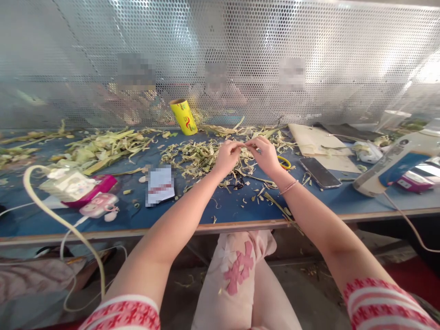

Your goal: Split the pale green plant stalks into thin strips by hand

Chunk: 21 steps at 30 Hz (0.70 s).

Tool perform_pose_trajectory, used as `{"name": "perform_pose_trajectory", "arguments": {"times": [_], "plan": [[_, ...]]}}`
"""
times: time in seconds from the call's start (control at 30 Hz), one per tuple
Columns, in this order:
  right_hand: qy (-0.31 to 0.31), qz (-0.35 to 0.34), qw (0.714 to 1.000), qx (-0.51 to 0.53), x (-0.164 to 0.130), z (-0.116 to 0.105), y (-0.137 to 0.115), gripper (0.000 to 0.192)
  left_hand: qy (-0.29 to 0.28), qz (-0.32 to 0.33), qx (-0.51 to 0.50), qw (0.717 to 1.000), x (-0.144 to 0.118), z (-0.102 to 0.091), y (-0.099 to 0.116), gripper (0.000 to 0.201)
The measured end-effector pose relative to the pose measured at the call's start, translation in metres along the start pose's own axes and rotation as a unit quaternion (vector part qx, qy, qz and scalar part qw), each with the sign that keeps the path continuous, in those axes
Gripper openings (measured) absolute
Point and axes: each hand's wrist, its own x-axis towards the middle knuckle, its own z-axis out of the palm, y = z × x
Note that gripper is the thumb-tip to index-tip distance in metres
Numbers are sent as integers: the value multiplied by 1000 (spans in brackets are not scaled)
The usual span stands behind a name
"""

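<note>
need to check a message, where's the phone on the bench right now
In the head view the phone lies face up on the blue bench, to the right of the right hand, just below the pale board and past the yellow-handled scissors.

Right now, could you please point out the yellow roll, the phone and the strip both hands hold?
yellow roll (184,117), head view, middle of its side.
phone (319,172), head view, centre of screen.
leaf strip (246,145), head view, between the fingertips.
</note>
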Motion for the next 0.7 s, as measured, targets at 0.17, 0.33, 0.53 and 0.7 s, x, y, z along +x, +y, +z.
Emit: {"name": "perform_pose_trajectory", "arguments": {"times": [0.17, 0.33, 0.53, 0.7], "plan": [[9, 17, 1000, -6, 1, 0, 3, 10, -25, 3, 15, 1000, -3, 2, 8, 7], [13, 163, 981, 105, 1, 8, 12, 17, -16, -10, -19, 1000, -2, 2, 6, 9], [-60, 391, 862, 317, -1, 9, 4, 33, 15, -91, -114, 989, 1, 0, 0, 15], [-52, 381, 842, 378, -1, 10, -1, 39, 38, -124, -174, 976, 3, -2, -6, 21]]}}
